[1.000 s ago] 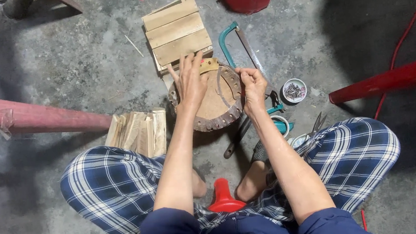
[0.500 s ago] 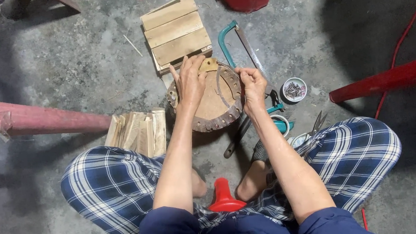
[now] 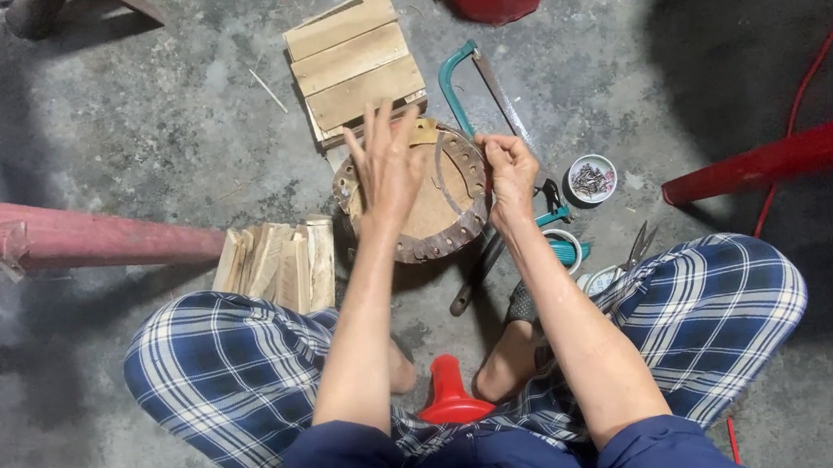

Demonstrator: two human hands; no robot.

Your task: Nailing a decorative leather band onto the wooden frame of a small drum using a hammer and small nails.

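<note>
Person's sitting cross-legged on a concrete floor [image 3: 104, 111] in blue plaid trousers, working over a round wooden block [image 3: 414, 202] that sits on the floor just in front of the knees. The block has a band of dark studs or nails around its rim, and a thin curved metal strip [image 3: 443, 169] lies across its top. The left hand [image 3: 389, 166] is flat over the block with all fingers spread wide and straight, palm down, gripping nothing. The right hand [image 3: 507, 171] is at the block's right edge with the fingers curled in tight, pinching what looks like the end of that strip, though it's too small to be sure. Just behind the block there's a small pallet-like stack of wooden slats [image 3: 353, 61], and a teal-framed hacksaw [image 3: 472, 89] lies right beside it. To the left is a bundle of split wood pieces [image 3: 279, 264]. On the right, a little round dish of nails [image 3: 591, 179], and scissors [image 3: 638, 245] near the right knee. A red funnel-shaped thing [image 3: 450, 394] stands between the feet.
</note>
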